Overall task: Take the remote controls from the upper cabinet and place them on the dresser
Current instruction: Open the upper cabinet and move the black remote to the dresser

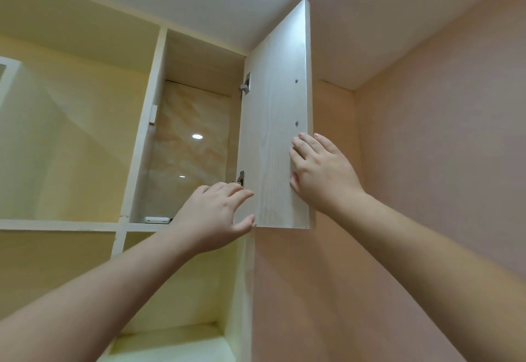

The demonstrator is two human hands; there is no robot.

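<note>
Both arms raised overhead, left grip [212, 213] fingers spread, empty, right grip [321, 171] palm flat, fingers extended

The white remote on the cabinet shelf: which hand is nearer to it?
Left. The left hand reaches in at the shelf edge, just right of the white remote, not touching it. The right hand is farther right, flat on the open cabinet door.
</note>
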